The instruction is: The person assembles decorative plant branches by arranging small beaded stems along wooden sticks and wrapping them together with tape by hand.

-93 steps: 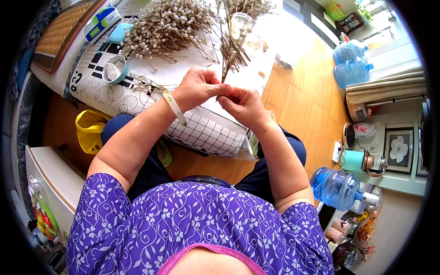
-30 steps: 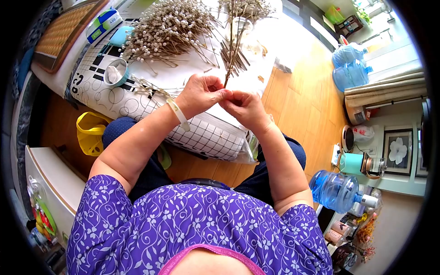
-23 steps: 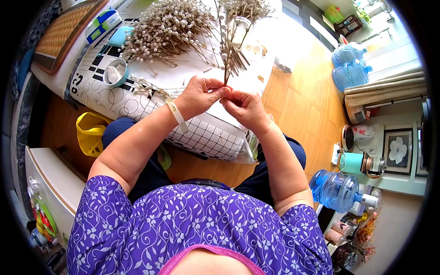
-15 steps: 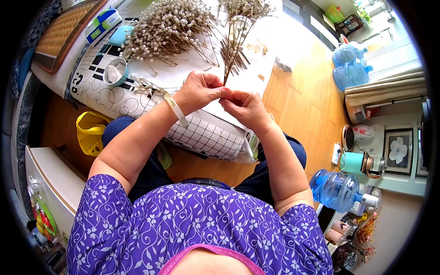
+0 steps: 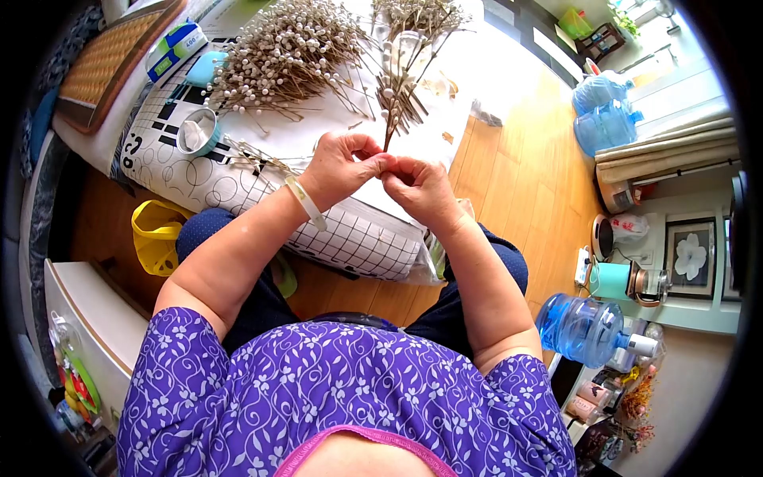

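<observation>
My left hand (image 5: 342, 168), with a pale bracelet (image 5: 305, 200) on the wrist, pinches the lower end of a thin brown dried-flower stem (image 5: 389, 127). Against it, my right hand (image 5: 424, 189) has its thumb and fingers closed at the same stem end. The stem rises away from me and branches, with small pale buds on it. Just what lies between the fingertips is hidden. Beyond the hands lies a large heap of dried stems with round white heads (image 5: 290, 56). A second bunch (image 5: 421, 17) stands at the far side.
The patterned padded surface (image 5: 350, 250) bears a round tub with white contents (image 5: 199, 132), a light-blue item (image 5: 207, 69) and a blue-green tissue pack (image 5: 176, 51). A yellow bag (image 5: 157, 234) sits at the left on the floor. Water bottles (image 5: 584, 330) stand at the right.
Both hands stay pinched together at the stem end and have barely shifted. The stem's upper branches have tilted slightly, and the whole view has moved a little.
</observation>
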Tool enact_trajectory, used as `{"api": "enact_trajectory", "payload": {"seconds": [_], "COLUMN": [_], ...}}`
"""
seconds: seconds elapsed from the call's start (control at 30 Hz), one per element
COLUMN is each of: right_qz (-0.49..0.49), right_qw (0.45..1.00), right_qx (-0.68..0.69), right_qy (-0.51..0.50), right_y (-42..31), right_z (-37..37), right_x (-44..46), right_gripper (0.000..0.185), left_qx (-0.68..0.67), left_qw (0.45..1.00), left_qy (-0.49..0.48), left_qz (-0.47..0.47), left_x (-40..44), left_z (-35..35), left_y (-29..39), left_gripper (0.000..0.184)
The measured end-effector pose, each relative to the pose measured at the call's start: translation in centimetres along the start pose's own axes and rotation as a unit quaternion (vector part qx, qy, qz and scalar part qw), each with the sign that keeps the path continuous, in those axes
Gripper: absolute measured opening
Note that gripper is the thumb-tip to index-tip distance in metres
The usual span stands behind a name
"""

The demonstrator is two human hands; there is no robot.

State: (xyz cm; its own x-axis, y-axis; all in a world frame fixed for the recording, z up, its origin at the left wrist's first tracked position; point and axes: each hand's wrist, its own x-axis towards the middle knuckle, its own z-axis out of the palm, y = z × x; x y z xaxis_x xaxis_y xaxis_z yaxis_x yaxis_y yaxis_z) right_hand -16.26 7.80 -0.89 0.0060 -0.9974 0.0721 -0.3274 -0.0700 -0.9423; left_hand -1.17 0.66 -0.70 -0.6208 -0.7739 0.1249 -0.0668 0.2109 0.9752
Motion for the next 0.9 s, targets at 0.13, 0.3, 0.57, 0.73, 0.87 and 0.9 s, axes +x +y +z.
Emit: {"api": "enact_trajectory", "payload": {"seconds": [0.13, 0.3, 0.57, 0.73, 0.87, 0.9], "right_qz": [0.002, 0.024, -0.021, -0.021, -0.040, -0.032], "right_qw": [1.000, 0.997, 0.997, 0.997, 0.995, 0.995], "right_qx": [0.025, 0.066, 0.050, -0.054, -0.087, -0.093], "right_qy": [0.011, 0.012, 0.047, 0.044, 0.036, 0.032], "right_y": [0.3, -0.2, 0.3, -0.6, -1.3, -1.4], "right_z": [0.0, 0.0, 0.3, 0.1, -0.2, -0.3], "right_x": [0.1, -0.1, 0.1, 0.1, 0.2, 0.2], "right_gripper": [0.012, 0.011, 0.014, 0.011, 0.014, 0.015], "left_qx": [-0.009, -0.026, -0.041, -0.220, -0.139, -0.067], "left_qw": [1.000, 0.999, 0.999, 0.974, 0.990, 0.998], "left_qy": [0.009, 0.010, -0.001, -0.018, -0.013, -0.005], "left_qz": [0.025, 0.023, 0.012, -0.057, -0.026, -0.017], "left_x": [0.1, 0.1, -0.2, -0.4, -0.1, -0.2], "left_z": [0.1, 0.0, 0.0, 0.5, 0.1, 0.2], "left_y": [-0.1, -0.3, -0.1, -1.5, -1.5, -1.0], "left_gripper": [0.010, 0.009, 0.014, 0.016, 0.012, 0.011]}}
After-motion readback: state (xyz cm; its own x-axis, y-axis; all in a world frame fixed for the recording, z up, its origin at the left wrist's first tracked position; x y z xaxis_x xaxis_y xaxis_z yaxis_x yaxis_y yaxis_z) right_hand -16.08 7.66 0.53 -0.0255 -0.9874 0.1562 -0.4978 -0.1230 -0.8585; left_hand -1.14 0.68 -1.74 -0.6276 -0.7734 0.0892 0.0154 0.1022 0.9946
